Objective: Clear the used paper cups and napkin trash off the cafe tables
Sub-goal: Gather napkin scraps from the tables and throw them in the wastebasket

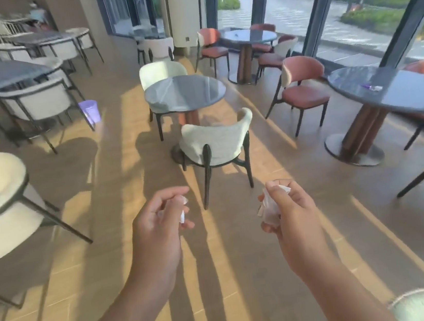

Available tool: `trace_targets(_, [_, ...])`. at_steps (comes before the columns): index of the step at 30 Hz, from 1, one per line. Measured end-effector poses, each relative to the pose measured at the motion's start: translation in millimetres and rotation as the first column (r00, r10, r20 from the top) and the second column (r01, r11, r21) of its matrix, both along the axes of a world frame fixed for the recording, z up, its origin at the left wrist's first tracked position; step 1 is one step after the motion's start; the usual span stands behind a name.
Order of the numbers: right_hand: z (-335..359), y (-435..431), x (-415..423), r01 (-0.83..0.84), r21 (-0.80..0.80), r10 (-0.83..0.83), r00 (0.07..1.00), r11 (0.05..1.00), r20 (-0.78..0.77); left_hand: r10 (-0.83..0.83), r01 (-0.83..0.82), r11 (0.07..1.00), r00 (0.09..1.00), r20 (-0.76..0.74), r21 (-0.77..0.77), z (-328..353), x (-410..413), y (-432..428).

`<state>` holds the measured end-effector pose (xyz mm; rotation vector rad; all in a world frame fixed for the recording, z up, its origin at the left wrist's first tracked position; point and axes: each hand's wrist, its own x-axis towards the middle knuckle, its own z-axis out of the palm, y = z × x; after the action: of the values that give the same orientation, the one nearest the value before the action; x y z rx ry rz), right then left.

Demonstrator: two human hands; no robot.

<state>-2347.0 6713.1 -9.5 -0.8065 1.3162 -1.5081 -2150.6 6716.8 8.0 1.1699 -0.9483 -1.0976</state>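
Left grip (159,221) curled round small napkin scrap (183,209); right grip (290,209) pinching bigger napkin wad (269,206), both above floor. Paper likely weightless, soft, crushable: enclose whole wad, squeeze lightly. More litter (372,88) on right desk (413,99).

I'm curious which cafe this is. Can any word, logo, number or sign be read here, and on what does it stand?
No text can be read anywhere.
Left napkin, gripped by the left hand: no print shows.
Right napkin, gripped by the right hand: no print shows.
Purple bin: plain, blurred.
Scrap on the right table: too small to read.
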Motion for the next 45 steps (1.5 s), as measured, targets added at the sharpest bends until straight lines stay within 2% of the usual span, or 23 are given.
trace_targets(10, [-28.0, -202.1, 53.7, -0.174, 0.045, 0.174, 0.985, 0.984, 0.008, 0.191, -0.191, 0.981, 0.982, 0.001, 0.011, -33.5, 63.8, -173.6])
trace_targets(19, [-11.7, -418.9, 80.9, -0.374, 0.054, 0.375, 0.927, 0.926, -0.009, 0.346, -0.346, 0.938, 0.938, -0.009, 0.025, -22.2, 83.5, -351.4])
trace_targets(30, [-19.2, -628.6, 164.4, -0.447, 0.060, 0.451, 0.891, 0.892, -0.062, 0.428, -0.428, 0.904, 0.902, -0.056, 0.013, -35.3, 160.7, -544.1])
trace_targets(39, [-22.3, -817.3, 299.7, -0.424, 0.072, 0.427, 0.903, 0.903, -0.053, 0.438, -0.437, 0.899, 0.897, -0.059, 0.030, -44.9, 285.8, -736.1])
trace_targets(45, [-17.0, -925.4, 377.0, -0.414, 0.085, 0.414, 0.910, 0.906, 0.013, 0.417, -0.416, 0.909, 0.908, -0.043, 0.029, -39.0, 360.1, -845.8])
